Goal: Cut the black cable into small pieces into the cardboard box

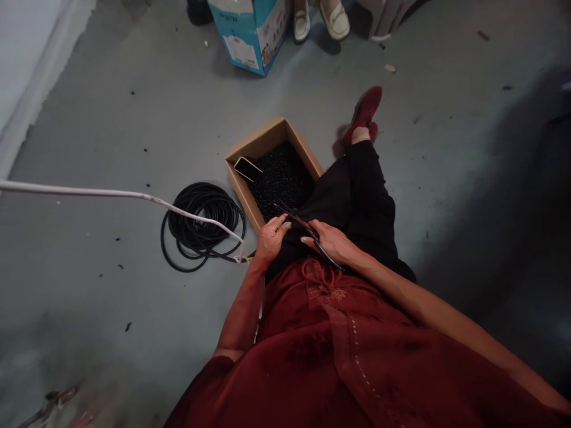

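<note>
My left hand point(270, 236) rests on my lap at the near corner of a cardboard box point(256, 144), fingers curled around a thin black tube that leads down to the black coil point(201, 226) on the floor. My right hand point(329, 241) is closed on dark scissors point(298, 220), whose blades point up-left over the box toward my left fingers. The box is filled with small black cut pieces point(282, 178), and a phone point(247, 168) leans on its left wall.
A white cable point(111, 194) runs from the left edge toward my left hand. A blue-and-white carton point(250, 30) and another person's white shoes point(319, 21) stand at the top. My red shoe point(364, 113) rests on the grey concrete floor.
</note>
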Action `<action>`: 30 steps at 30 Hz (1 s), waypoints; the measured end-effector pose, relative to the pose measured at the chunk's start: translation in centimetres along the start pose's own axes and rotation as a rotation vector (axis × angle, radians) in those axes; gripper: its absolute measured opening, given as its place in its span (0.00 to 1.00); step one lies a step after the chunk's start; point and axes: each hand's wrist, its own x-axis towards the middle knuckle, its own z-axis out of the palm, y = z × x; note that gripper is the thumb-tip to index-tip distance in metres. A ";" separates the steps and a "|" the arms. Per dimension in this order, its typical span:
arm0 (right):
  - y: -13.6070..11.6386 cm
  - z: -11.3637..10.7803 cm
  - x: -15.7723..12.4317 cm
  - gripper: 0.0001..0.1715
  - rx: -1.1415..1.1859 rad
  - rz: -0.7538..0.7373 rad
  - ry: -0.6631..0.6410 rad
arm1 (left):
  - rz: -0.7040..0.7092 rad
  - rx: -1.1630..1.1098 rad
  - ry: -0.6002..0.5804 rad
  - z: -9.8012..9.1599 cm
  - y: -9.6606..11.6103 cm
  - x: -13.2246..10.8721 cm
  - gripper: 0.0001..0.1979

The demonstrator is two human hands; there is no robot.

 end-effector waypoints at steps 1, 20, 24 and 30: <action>0.1 0.1 0.0 0.21 -0.004 -0.001 0.001 | 0.001 -0.004 -0.002 0.1 -0.1 0.0 0.17; 0.5 0.4 0.9 0.21 -0.168 0.194 -0.081 | -0.037 0.009 -0.080 2.1 -2.7 1.3 0.17; 0.7 0.7 1.1 0.21 -0.208 0.215 -0.089 | -0.040 0.010 -0.089 2.4 -3.2 1.5 0.17; 0.8 1.0 1.2 0.21 -0.256 0.231 -0.092 | -0.027 0.021 -0.097 2.6 -3.8 1.8 0.17</action>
